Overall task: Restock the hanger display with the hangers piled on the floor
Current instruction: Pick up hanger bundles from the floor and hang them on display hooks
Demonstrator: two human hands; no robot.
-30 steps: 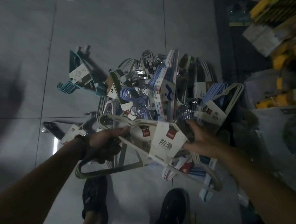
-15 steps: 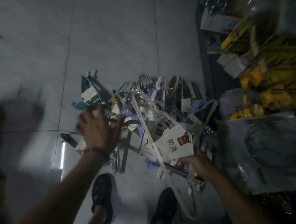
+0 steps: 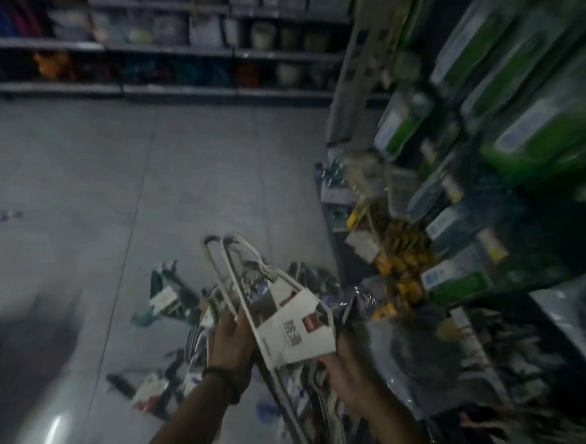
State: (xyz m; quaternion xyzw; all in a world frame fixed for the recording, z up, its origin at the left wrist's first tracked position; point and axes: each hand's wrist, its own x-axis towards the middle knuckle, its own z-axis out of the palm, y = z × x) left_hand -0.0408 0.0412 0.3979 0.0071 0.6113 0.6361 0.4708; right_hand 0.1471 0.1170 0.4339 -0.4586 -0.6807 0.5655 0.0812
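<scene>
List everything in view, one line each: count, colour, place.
held hangers: one bundle, exact number unclear, white with a white card sleeve, lifted above the pile at lower centre
hanger pile: many, tangled, mixed colours, on the floor under the hands
teal hangers: one small bunch, teal, left edge of the pile
floor: grey tiles, left and centre
back shelves: several rows, dark, blurred stock, along the top
green packs: many, green, on the right-hand rack
yellow packs: several, yellow, lower on that rack
wristband: one, dark, left wrist
left hand: grips the held hangers from the left
right hand: holds them beneath the sleeve
</scene>
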